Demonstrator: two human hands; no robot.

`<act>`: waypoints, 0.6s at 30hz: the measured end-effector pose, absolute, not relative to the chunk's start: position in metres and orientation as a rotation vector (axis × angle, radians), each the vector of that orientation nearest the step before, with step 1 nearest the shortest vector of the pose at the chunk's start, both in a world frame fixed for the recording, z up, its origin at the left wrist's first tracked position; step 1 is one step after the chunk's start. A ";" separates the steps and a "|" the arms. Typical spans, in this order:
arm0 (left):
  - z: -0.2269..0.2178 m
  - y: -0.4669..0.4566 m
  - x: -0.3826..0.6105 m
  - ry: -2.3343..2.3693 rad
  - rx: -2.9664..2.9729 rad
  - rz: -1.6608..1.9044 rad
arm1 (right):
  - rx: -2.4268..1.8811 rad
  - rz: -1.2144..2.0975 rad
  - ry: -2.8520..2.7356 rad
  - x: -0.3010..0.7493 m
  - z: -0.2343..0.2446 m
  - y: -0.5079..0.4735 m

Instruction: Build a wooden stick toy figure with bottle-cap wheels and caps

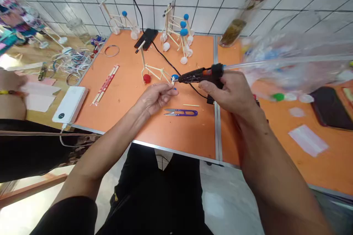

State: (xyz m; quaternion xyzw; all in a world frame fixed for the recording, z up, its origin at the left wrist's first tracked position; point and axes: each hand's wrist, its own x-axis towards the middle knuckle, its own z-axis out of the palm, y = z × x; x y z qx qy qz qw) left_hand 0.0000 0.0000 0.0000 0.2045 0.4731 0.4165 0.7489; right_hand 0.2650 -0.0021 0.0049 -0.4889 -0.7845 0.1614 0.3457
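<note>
My right hand is wrapped around a black hot glue gun, a long clear glue stick running out of its back. The gun's nozzle meets the small wooden stick model beside its blue bottle cap. With fingers pinched, my left hand holds that end of the model; a small blue spot shows at the fingertips. A red cap sits at the model's other end. Below lie purple thread snips and a thin stick.
Finished-looking stick models stand by the tiled wall, near a black phone. A black cord crosses the table. Wrapped chopsticks and a white power bank lie left. A tall bottle and plastic bags are right. Another person's arm is far left.
</note>
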 end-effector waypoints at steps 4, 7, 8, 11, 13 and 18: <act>0.003 0.000 0.001 1.054 0.451 0.906 | -1.223 0.409 -2.026 0.270 -0.002 0.001; 0.002 0.000 0.000 1.062 0.454 0.906 | -1.217 0.400 -2.016 0.272 -0.005 0.003; 0.001 0.000 -0.001 1.059 0.456 0.909 | -1.213 0.397 -2.015 0.272 -0.005 0.003; -0.001 0.000 -0.002 1.048 0.464 0.913 | -1.197 0.395 -2.017 0.271 -0.005 0.002; -0.001 0.000 -0.002 1.045 0.463 0.917 | -1.183 0.400 -2.020 0.270 -0.005 0.002; 0.001 -0.001 -0.001 1.054 0.467 0.920 | -1.158 0.399 -2.018 0.270 -0.005 0.002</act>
